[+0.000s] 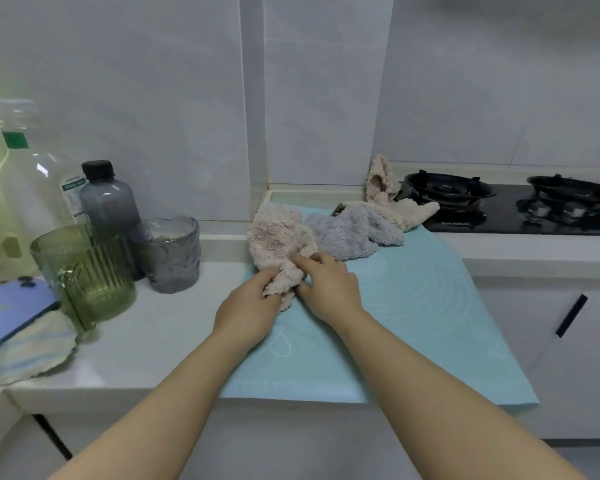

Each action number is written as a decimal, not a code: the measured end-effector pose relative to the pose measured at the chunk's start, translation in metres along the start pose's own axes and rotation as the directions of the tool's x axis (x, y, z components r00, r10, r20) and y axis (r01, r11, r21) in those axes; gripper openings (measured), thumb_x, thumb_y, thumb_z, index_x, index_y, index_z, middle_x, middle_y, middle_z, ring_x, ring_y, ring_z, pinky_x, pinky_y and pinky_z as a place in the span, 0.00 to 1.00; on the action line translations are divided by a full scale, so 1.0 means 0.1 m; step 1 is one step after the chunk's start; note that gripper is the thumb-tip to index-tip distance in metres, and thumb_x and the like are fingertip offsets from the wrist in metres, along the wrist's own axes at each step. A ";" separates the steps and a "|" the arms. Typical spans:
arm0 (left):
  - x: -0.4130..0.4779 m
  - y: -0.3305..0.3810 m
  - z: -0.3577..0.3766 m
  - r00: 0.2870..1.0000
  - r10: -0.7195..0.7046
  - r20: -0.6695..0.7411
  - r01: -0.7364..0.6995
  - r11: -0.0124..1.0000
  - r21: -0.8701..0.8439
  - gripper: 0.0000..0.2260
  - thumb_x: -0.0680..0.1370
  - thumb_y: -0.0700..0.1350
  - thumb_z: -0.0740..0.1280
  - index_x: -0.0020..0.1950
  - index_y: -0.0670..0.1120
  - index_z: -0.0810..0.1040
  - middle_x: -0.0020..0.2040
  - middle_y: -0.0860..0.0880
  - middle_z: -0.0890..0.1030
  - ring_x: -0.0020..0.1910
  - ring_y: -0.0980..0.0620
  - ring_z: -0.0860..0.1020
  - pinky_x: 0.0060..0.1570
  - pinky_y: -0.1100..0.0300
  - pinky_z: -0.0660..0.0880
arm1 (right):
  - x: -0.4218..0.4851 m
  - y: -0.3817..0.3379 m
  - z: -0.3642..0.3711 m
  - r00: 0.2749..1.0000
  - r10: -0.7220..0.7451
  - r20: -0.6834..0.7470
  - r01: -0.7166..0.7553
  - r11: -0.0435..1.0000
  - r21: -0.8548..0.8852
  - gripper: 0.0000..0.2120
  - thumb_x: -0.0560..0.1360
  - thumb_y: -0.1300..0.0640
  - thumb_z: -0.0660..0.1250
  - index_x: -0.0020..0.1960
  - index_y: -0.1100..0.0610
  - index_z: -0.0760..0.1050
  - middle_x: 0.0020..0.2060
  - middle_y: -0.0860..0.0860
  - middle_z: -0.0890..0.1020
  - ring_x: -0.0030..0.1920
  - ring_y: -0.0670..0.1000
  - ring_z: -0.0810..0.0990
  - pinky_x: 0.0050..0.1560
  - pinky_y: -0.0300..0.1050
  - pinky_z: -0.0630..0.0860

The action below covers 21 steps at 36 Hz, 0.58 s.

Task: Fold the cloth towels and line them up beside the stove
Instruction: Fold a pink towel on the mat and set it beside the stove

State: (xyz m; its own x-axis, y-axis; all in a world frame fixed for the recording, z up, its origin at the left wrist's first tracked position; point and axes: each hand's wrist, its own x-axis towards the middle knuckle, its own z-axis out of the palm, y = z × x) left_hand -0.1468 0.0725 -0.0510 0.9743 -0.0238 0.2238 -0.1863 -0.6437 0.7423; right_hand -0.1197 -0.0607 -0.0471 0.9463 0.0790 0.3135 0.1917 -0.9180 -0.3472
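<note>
A crumpled pink towel (274,237) lies at the left side of the light blue mat (413,306). My left hand (248,306) grips its near end, fingers curled into the fabric. My right hand (326,285) pinches the same end from the right. A grey-blue towel (350,233) lies bunched just behind my right hand. A beige towel (395,206) sprawls further back, one part propped up against the wall and its edge reaching the black stove (520,216) at the right.
Left of the mat stand a green ribbed jug (87,275), a grey glass (174,254), a dark bottle (108,199) and a clear bottle (32,174). A purple phone (11,310) rests on a striped cloth (25,355). The counter edge runs along the front.
</note>
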 end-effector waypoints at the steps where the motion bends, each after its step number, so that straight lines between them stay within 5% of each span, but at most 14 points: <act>1: -0.01 0.00 0.00 1.000 0.007 0.006 -0.007 1.000 0.007 0.17 0.78 0.43 0.58 0.64 0.58 0.72 0.59 0.53 0.78 0.56 0.49 0.75 0.51 0.58 0.69 | 0.02 0.00 0.01 1.000 0.000 -0.027 0.001 1.000 0.026 0.18 0.78 0.54 0.58 0.67 0.45 0.69 0.65 0.49 0.70 0.63 0.57 0.66 0.58 0.49 0.65; 4: -0.02 0.00 -0.01 0.999 0.037 0.013 -0.037 0.999 0.016 0.16 0.79 0.43 0.58 0.64 0.57 0.73 0.60 0.52 0.79 0.57 0.48 0.75 0.54 0.56 0.71 | 0.04 0.03 -0.06 0.992 -0.041 -0.117 0.046 0.998 0.034 0.15 0.78 0.56 0.57 0.62 0.51 0.73 0.64 0.47 0.72 0.62 0.56 0.67 0.56 0.48 0.65; 8: -0.02 0.03 -0.09 0.993 0.119 0.004 -0.119 0.992 0.041 0.16 0.78 0.39 0.58 0.62 0.52 0.76 0.57 0.50 0.80 0.56 0.49 0.75 0.50 0.60 0.69 | -0.04 0.11 -0.35 0.965 -0.082 -0.251 0.091 0.996 0.022 0.07 0.73 0.57 0.59 0.45 0.59 0.73 0.42 0.50 0.77 0.54 0.53 0.69 0.49 0.45 0.60; 10: 0.02 0.08 -0.15 0.981 0.192 -0.013 -0.190 0.976 0.110 0.16 0.77 0.38 0.59 0.59 0.51 0.78 0.55 0.49 0.80 0.55 0.48 0.75 0.49 0.58 0.69 | -0.13 0.17 -0.51 0.968 -0.112 -0.226 0.113 0.994 -0.006 0.07 0.72 0.56 0.61 0.44 0.60 0.74 0.38 0.49 0.74 0.50 0.51 0.66 0.51 0.42 0.57; 13: 0.09 0.22 -0.25 0.951 0.306 0.047 -0.308 0.924 0.226 0.13 0.75 0.39 0.59 0.54 0.51 0.79 0.49 0.50 0.80 0.51 0.48 0.75 0.46 0.57 0.69 | -0.26 0.26 -0.72 0.977 -0.141 -0.160 0.138 0.990 -0.028 0.10 0.70 0.52 0.60 0.42 0.60 0.73 0.31 0.47 0.67 0.44 0.50 0.64 0.50 0.39 0.57; 16: 0.05 0.44 -0.40 0.914 0.356 0.196 -0.397 0.886 0.239 0.10 0.72 0.46 0.58 0.45 0.53 0.78 0.39 0.54 0.77 0.42 0.54 0.73 0.37 0.63 0.66 | -0.38 0.31 -0.90 0.991 -0.129 -0.030 0.130 0.991 0.022 0.09 0.66 0.50 0.59 0.38 0.56 0.69 0.29 0.49 0.71 0.37 0.52 0.69 0.41 0.39 0.64; 19: -0.01 0.58 -0.55 0.857 0.263 0.443 -0.329 0.941 0.078 0.09 0.70 0.46 0.61 0.32 0.57 0.76 0.29 0.60 0.75 0.33 0.64 0.72 0.33 0.70 0.64 | -0.49 0.31 -1.07 0.973 -0.070 0.222 0.034 0.986 0.163 0.05 0.68 0.55 0.68 0.36 0.54 0.72 0.29 0.46 0.74 0.32 0.48 0.71 0.34 0.42 0.66; 21: -0.02 0.61 -0.63 0.765 0.160 0.623 -0.217 0.976 0.016 0.06 0.68 0.50 0.64 0.33 0.54 0.78 0.30 0.60 0.74 0.34 0.62 0.72 0.38 0.68 0.66 | -0.55 0.32 -1.19 0.916 -0.050 0.397 -0.054 0.967 0.247 0.08 0.67 0.53 0.70 0.35 0.56 0.73 0.25 0.46 0.73 0.28 0.47 0.69 0.31 0.37 0.66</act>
State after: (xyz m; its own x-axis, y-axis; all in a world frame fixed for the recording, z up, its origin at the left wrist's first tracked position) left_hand -0.1684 0.0817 0.0335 0.7948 -0.5979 -0.1039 -0.3912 -0.6357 0.6655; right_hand -0.1966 -0.1407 0.0297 0.9609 0.2730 -0.0462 0.1988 -0.7963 -0.5713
